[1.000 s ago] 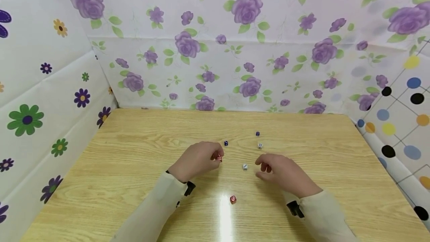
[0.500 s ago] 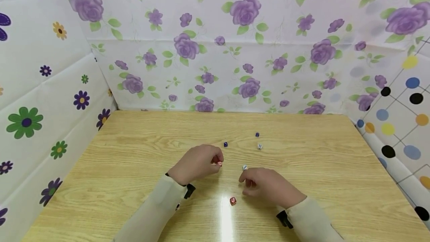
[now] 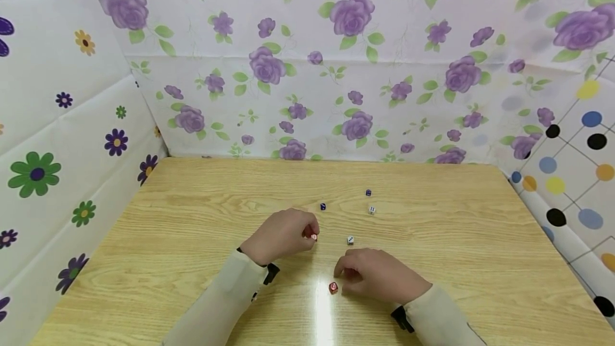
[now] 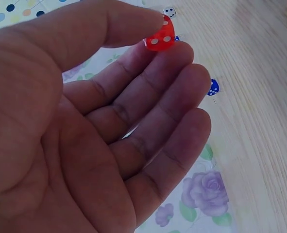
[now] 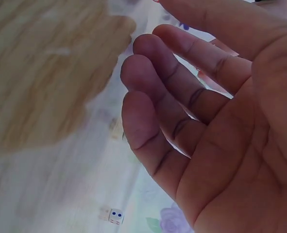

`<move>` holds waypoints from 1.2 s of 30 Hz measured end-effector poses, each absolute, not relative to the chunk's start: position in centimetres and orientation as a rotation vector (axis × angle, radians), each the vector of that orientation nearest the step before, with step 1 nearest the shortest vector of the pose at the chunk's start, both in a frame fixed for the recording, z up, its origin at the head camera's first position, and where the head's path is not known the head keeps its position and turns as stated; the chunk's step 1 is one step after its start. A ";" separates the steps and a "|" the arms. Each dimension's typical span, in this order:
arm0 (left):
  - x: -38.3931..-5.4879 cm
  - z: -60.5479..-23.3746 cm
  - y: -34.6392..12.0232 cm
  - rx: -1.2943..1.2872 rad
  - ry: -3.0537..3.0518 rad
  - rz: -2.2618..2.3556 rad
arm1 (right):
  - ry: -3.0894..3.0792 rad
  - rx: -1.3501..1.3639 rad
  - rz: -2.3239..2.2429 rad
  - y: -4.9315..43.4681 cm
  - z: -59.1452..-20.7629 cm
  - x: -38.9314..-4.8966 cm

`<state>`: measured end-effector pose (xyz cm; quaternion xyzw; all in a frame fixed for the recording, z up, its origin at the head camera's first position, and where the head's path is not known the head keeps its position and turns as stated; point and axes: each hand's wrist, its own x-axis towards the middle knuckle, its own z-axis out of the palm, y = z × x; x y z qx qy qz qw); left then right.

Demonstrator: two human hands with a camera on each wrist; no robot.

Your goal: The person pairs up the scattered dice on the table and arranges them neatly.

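Observation:
Between thumb and index finger, my left hand (image 3: 281, 236) pinches a red die (image 4: 161, 40) with white dots, over the middle of the table. Its other fingers are loosely bent. My right hand (image 3: 379, 276) is just beside a second red die (image 3: 333, 288), with its thumb and index finger parted and nothing seen between them. In the right wrist view its fingers are relaxed, and only a sliver of red shows at the top edge by the thumb. A white die (image 3: 350, 240) lies between and slightly beyond the hands.
Farther back on the wooden table (image 3: 216, 186) lie two blue dice, one left (image 3: 323, 206) and one right (image 3: 368, 193), and another white die (image 3: 372, 210). A flowered sheet (image 3: 307, 105) covers the back wall, and patterned sheets stand at both sides.
My right hand has moved left and nearer to me, past the near white die to the red die on the table. My left hand keeps its red die, slightly lower, with the die turned.

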<state>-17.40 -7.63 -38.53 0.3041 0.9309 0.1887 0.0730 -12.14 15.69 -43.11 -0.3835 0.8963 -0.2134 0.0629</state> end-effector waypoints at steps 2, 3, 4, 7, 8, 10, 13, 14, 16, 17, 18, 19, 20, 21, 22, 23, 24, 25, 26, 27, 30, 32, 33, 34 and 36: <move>-17.4 -38.5 -7.6 0.909 2.791 0.569 | 2.694 -1.158 -0.649 15.6 -43.1 -12.1; -17.4 -38.5 -7.6 0.906 2.789 0.568 | 2.690 -1.154 -0.647 15.5 -43.1 -12.1; -17.3 -38.5 -7.6 0.904 2.786 0.566 | 2.685 -1.150 -0.646 15.4 -43.1 -12.1; -17.3 -38.4 -7.6 0.895 2.779 0.563 | 2.674 -1.155 -0.646 15.2 -43.1 -12.0; -17.3 -38.4 -7.6 0.893 2.779 0.558 | 2.672 -1.160 -0.646 15.2 -43.1 -12.0; -17.2 -38.4 -7.7 0.891 2.779 0.550 | 2.667 -1.172 -0.655 15.1 -43.2 -12.0; -17.2 -38.5 -7.7 0.901 2.781 0.543 | 2.658 -1.168 -0.662 15.1 -43.2 -12.0; -17.2 -38.5 -7.7 0.906 2.781 0.539 | 2.654 -1.166 -0.664 15.0 -43.3 -12.0; -17.2 -38.5 -7.6 0.914 2.781 0.536 | 2.644 -1.161 -0.668 15.0 -43.3 -12.0; -17.2 -38.5 -7.6 0.917 2.781 0.533 | 2.641 -1.161 -0.669 15.0 -43.4 -12.0; -17.2 -38.5 -7.6 0.918 2.782 0.532 | 2.636 -1.160 -0.671 14.9 -43.4 -12.0; -17.2 -38.5 -7.6 0.919 2.781 0.532 | 2.631 -1.161 -0.674 14.9 -43.4 -12.0; -17.2 -38.5 -7.6 0.919 2.781 0.532 | 2.624 -1.155 -0.679 14.9 -43.4 -12.0; -17.2 -38.5 -7.6 0.921 2.780 0.530 | 2.621 -1.152 -0.680 14.9 -43.4 -12.0; -17.2 -38.5 -7.6 0.924 2.780 0.531 | 2.617 -1.152 -0.680 14.9 -43.4 -12.0; -17.2 -38.5 -7.6 0.924 2.780 0.534 | 2.616 -1.148 -0.681 14.8 -43.5 -12.0; -17.2 -38.4 -7.7 0.925 2.781 0.535 | 2.614 -1.144 -0.684 14.8 -43.5 -12.0; -17.1 -38.4 -7.7 0.928 2.781 0.535 | 2.615 -1.143 -0.685 14.8 -43.5 -12.0; -17.1 -38.4 -7.6 0.931 2.782 0.536 | 2.618 -1.139 -0.683 14.8 -43.6 -12.0; -17.1 -38.4 -7.6 0.933 2.783 0.537 | 2.625 -1.142 -0.678 14.8 -43.6 -11.9; -17.2 -38.5 -7.6 0.936 2.783 0.537 | 2.655 -1.143 -0.647 14.8 -43.6 -11.9; -17.2 -38.5 -7.6 0.937 2.782 0.538 | 2.675 -1.139 -0.623 15.0 -43.5 -12.0; -17.2 -38.5 -7.6 0.939 2.780 0.538 | 2.685 -1.138 -0.612 15.1 -43.4 -12.1; -17.2 -38.5 -7.6 0.942 2.780 0.539 | 2.695 -1.138 -0.601 15.3 -43.4 -12.1; -17.1 -38.5 -7.6 0.949 2.779 0.542 | 2.711 -1.131 -0.597 15.5 -43.3 -12.3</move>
